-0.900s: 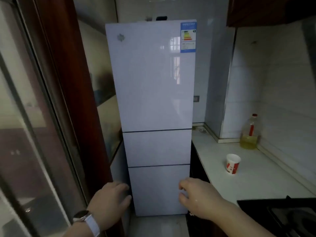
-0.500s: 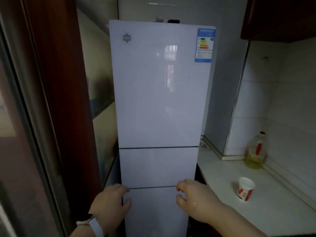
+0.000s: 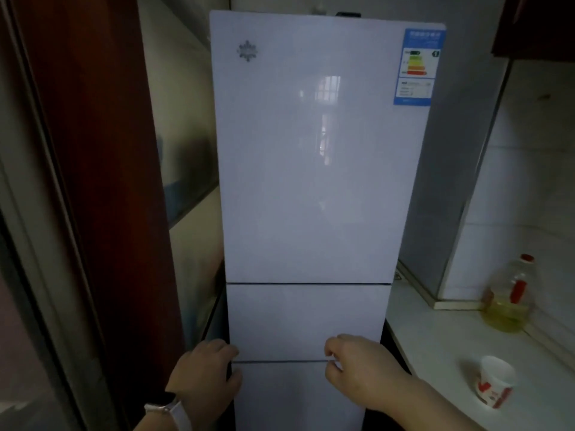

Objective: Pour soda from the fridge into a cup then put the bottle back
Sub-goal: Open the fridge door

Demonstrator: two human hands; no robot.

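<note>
A tall white three-door fridge (image 3: 314, 169) fills the middle of the head view, all its doors closed. No soda bottle is in sight. A white paper cup with red print (image 3: 495, 382) stands on the white counter (image 3: 435, 346) at the lower right. My left hand (image 3: 203, 376), with a watch on the wrist, hovers at the fridge's left edge near the seam above the bottom door, fingers loosely curled and holding nothing. My right hand (image 3: 361, 367) is raised in front of the same seam further right, fingers bent, also with nothing in it.
A plastic bottle of yellow oil with a red cap (image 3: 510, 297) stands at the back of the counter by the tiled wall. A dark red door frame (image 3: 90, 181) and glass panel rise on the left. A dark cabinet (image 3: 541, 26) hangs at the upper right.
The view has closed in on the fridge and tilted up. Both hands now sit at the seam above the bottom door rather than in front of that door.
</note>
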